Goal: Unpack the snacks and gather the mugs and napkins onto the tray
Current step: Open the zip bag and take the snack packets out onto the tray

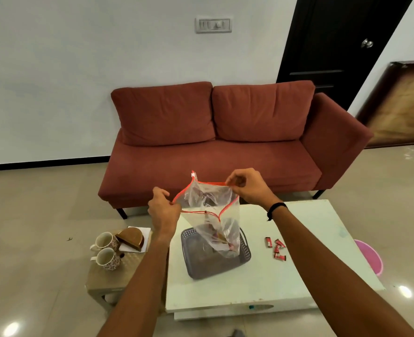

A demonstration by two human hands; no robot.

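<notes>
A clear plastic zip bag (221,215) with an orange rim hangs in the air over a grey perforated tray (196,266) on the white table (298,271). My left hand (163,210) pinches the bag's left rim and my right hand (246,187) pinches its right rim, holding the mouth wide. Some snacks still sit in the bag's bottom. Several small red snack packets (276,249) lie on the table right of the tray. Two patterned mugs (106,250) and white napkins (141,235) under a brown wooden holder (130,238) stand on a low side table (111,280) at the left.
A red sofa (225,147) stands behind the table, against a white wall. A dark door (334,45) is at the upper right. A pink tub (368,257) sits on the floor past the table's right edge. Glossy tiled floor surrounds the furniture.
</notes>
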